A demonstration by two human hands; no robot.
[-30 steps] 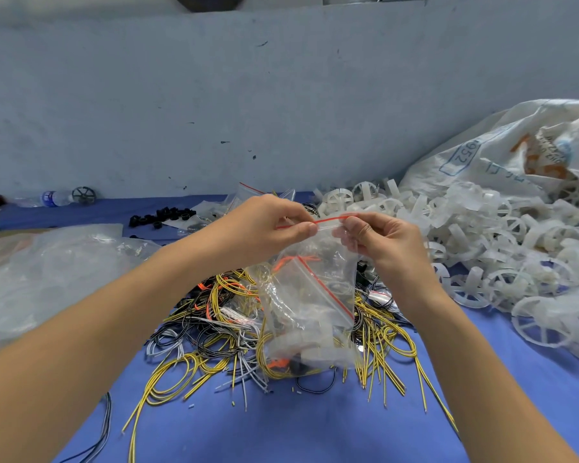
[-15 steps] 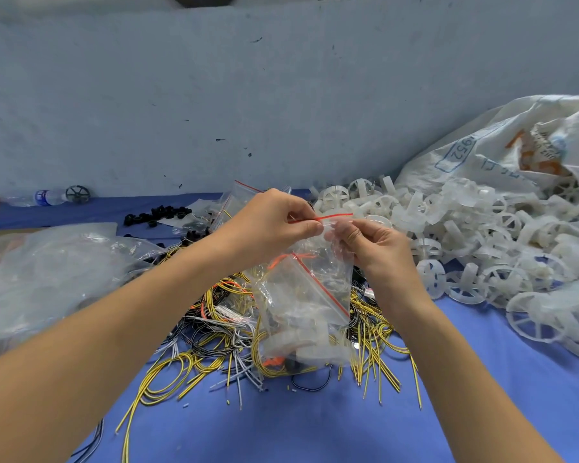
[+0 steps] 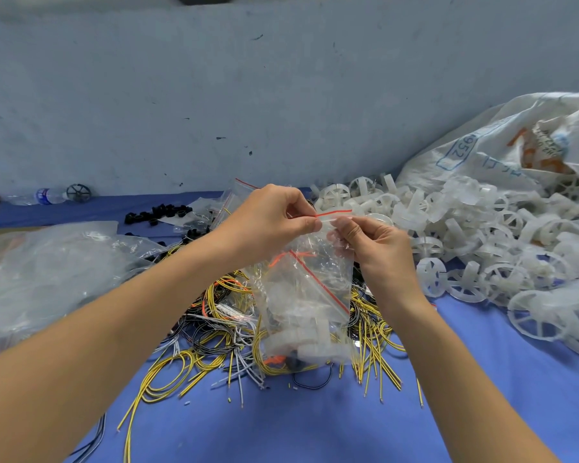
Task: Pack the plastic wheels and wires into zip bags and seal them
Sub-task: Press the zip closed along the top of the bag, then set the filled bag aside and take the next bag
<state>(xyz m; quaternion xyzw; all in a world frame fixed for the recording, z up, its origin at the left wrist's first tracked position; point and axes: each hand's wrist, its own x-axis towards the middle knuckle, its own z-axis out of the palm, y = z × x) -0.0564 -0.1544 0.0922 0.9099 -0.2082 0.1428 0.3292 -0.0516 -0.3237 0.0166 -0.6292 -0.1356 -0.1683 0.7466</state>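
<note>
A blue tabletop (image 3: pixel 315 429) was set against a grey-blue wall (image 3: pixel 281 95). Above a tangle of wires (image 3: pixel 194 355), a filled zip bag (image 3: pixel 305 295) was held up by its red-lined top edge. The grip of the left hand (image 3: pixel 268 218) was pinched on that edge, with the grip of the right hand (image 3: pixel 375 245) pinched just beside it. Loose plastic wheels (image 3: pixel 482 235) were heaped at the right.
</note>
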